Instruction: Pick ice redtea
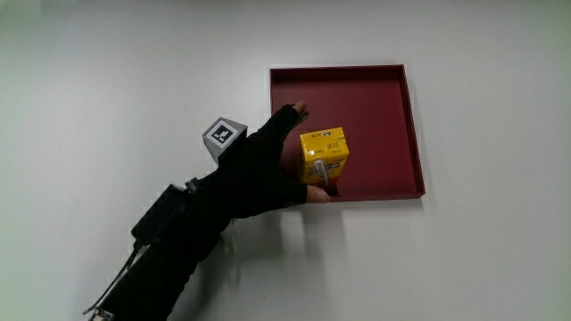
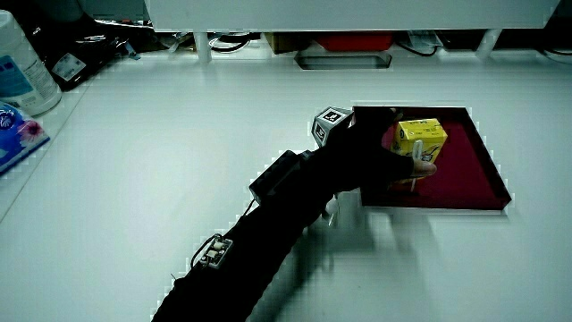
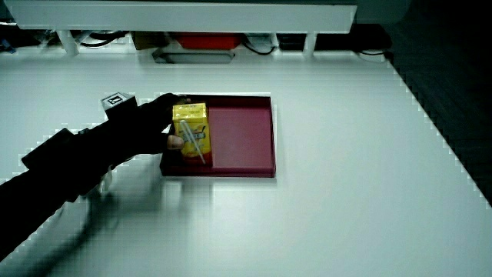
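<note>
No text can be read with certainty anywhere. Dark print is seen on the yellow carton [image 1: 324,153], which is gripped by the hand [image 1: 259,169] inside the red tray [image 1: 393,76], but its letters cannot be made out; in both side views [image 2: 420,139] [image 3: 191,123] only a dark smudge of print is shown on it. A black-and-white square pattern, not lettering, is borne by the cube [image 1: 223,135] on the back of the hand. A blue label is carried by a white bottle [image 2: 20,67] at the table's edge in a side view, and nothing on it can be read.
</note>
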### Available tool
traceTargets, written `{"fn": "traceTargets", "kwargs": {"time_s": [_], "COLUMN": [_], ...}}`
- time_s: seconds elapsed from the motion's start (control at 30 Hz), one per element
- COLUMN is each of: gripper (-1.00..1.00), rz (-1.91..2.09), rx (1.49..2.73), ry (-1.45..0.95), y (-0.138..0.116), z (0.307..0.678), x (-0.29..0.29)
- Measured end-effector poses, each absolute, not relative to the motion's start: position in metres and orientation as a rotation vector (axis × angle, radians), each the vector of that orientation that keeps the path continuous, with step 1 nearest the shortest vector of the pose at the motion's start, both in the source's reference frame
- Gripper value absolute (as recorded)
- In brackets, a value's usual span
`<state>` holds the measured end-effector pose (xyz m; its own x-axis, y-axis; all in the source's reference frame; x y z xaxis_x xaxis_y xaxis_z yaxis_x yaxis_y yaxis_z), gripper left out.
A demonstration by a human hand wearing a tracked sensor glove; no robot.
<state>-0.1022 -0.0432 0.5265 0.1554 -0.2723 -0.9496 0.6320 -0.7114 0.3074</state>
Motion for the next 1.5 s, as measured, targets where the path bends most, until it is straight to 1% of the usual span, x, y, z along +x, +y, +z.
{"fn": "traceTargets", "kwargs": {"time_s": [0.27, 0.37, 0.77, 1.0, 1.1, 1.43, 1.5], "gripper": [0.00, 0.00, 0.38, 0.59, 0.69, 1.00, 1.00], "rz": [-1.676, -1.697, -1.783, -1.791, -1.791, -1.836, -1.860], "rx": [1.724, 1.743, 1.847, 1.827, 1.844, 1.846, 1.836], "ry": [0.331, 0.322, 0.292, 0.340, 0.354, 0.350, 0.345], "y": [-0.040, -0.040, -0.045, -0.047, -0.048, -0.042, -0.042], "z": [0.533, 0.533, 0.534, 0.533, 0.533, 0.533, 0.531], "x": [-0.100, -0.102, -0.110, -0.105, -0.105, -0.105, -0.106]}}
